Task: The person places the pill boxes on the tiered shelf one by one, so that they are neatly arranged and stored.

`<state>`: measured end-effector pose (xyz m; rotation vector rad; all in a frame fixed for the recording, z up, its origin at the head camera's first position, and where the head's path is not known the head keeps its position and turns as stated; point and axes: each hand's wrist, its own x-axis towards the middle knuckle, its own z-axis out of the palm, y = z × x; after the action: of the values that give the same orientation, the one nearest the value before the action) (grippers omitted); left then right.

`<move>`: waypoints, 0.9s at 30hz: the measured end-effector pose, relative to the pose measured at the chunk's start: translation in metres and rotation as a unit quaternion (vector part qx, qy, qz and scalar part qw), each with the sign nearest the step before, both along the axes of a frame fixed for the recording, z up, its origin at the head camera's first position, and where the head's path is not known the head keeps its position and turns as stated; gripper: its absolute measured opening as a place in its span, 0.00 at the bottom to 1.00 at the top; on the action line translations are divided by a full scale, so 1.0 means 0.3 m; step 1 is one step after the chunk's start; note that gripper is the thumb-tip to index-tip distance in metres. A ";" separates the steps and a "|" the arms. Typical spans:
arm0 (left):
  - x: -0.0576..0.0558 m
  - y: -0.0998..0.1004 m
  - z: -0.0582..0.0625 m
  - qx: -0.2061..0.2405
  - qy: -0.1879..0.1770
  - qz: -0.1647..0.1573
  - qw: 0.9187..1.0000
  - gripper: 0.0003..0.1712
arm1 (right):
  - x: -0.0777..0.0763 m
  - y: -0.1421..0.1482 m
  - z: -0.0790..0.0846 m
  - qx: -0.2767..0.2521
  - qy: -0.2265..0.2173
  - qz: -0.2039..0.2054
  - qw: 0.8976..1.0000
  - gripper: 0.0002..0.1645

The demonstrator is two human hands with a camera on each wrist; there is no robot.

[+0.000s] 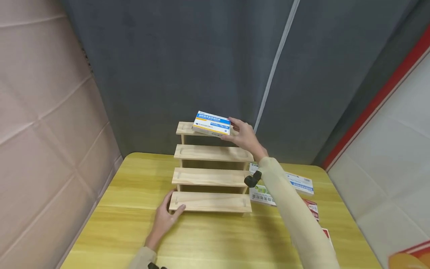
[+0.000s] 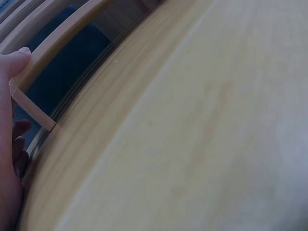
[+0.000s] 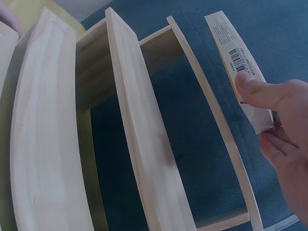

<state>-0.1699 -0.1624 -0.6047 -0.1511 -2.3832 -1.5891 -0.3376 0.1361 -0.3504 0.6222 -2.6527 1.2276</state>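
A pale wooden stepped rack (image 1: 211, 176) with several shelves stands on the table. In the head view, my right hand (image 1: 245, 137) pinches the right end of a white and blue medicine box (image 1: 212, 123) at the top shelf. The right wrist view shows the thumb on the barcode side of that box (image 3: 237, 62), which appears tilted and a little apart from the top shelf's edge (image 3: 216, 115). My left hand (image 1: 164, 216) grips the left end of the lowest shelf, thumb on top; its other fingers (image 2: 19, 144) curl below the board in the left wrist view.
Several medicine boxes lie right of the rack, partly behind my right sleeve: a green and white one (image 1: 261, 195), a blue and white one (image 1: 300, 183) and a red one (image 1: 311, 208). A dark curtain (image 1: 174, 67) hangs behind the yellow wooden table (image 1: 134, 198).
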 end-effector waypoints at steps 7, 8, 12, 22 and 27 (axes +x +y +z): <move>-0.009 -0.006 -0.036 0.005 0.005 0.001 1.000 0.44 | -0.043 -0.012 -0.013 0.019 -0.033 0.003 0.999 0.51; -0.009 -0.003 -0.038 0.004 0.005 0.001 1.000 0.45 | -0.046 -0.010 -0.016 0.019 -0.038 0.004 0.999 0.51; -0.010 0.007 -0.039 0.002 -0.004 0.000 1.000 0.46 | -0.054 -0.006 -0.023 0.016 -0.044 0.010 0.999 0.51; 0.007 0.022 -0.006 0.006 0.001 -0.006 1.000 0.45 | -0.085 -0.029 -0.035 0.023 -0.048 0.034 0.998 0.51; -0.003 0.010 -0.037 0.022 0.003 -0.012 1.000 0.45 | -0.089 -0.040 -0.031 0.028 -0.051 0.043 0.997 0.50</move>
<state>-0.1707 -0.1593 -0.6157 -0.1756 -2.3493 -1.6487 -0.3641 0.1241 -0.3598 0.7070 -2.7792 1.2419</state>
